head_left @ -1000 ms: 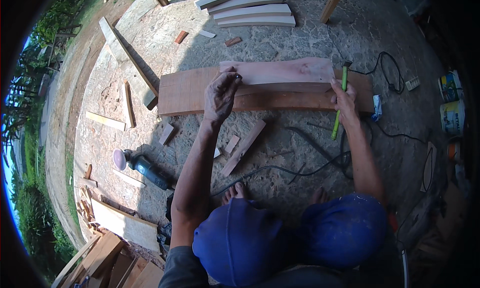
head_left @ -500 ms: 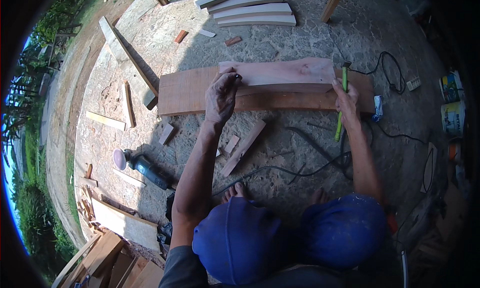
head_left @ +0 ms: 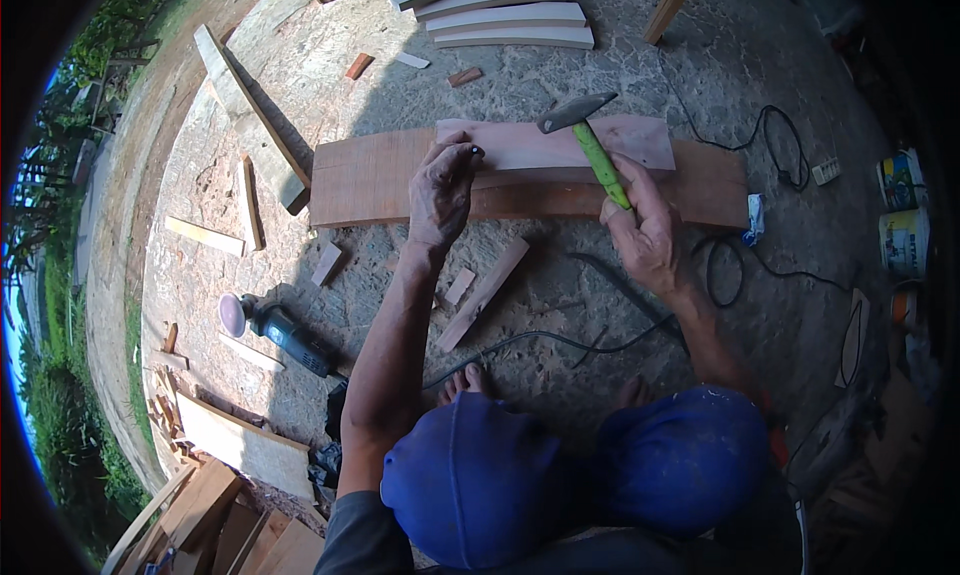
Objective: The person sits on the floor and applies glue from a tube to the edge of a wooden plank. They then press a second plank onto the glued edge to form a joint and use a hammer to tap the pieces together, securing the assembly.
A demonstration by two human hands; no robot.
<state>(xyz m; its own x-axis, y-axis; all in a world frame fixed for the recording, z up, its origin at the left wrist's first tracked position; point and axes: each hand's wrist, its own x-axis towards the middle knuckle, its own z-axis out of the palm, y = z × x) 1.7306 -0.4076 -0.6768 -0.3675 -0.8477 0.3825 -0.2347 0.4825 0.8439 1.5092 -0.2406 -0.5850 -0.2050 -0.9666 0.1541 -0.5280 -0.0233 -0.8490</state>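
My right hand [head_left: 648,230] grips a hammer [head_left: 597,160] by its green handle. The dark head is raised over the middle of a pale, slightly curved board [head_left: 510,145]. That board lies on a longer, thicker brown plank [head_left: 370,180] resting on the ground. At the pale board's left end, the fingers of my left hand [head_left: 441,195] are closed around a small dark object [head_left: 476,152]. Only its rounded end shows, so its kind cannot be made out. The left fingers hide that corner of the board.
A power tool with a round disc [head_left: 290,337] lies at left, its cable [head_left: 540,335] crossing before my feet. Small offcuts [head_left: 484,295] are scattered about. A long board [head_left: 250,120] lies left; curved pieces [head_left: 510,20] are stacked beyond. Containers [head_left: 903,237] stand right.
My right hand has moved left and nearer, with the hammer swung from the board's right end to over its middle. The left hand has stayed at the board's left end.
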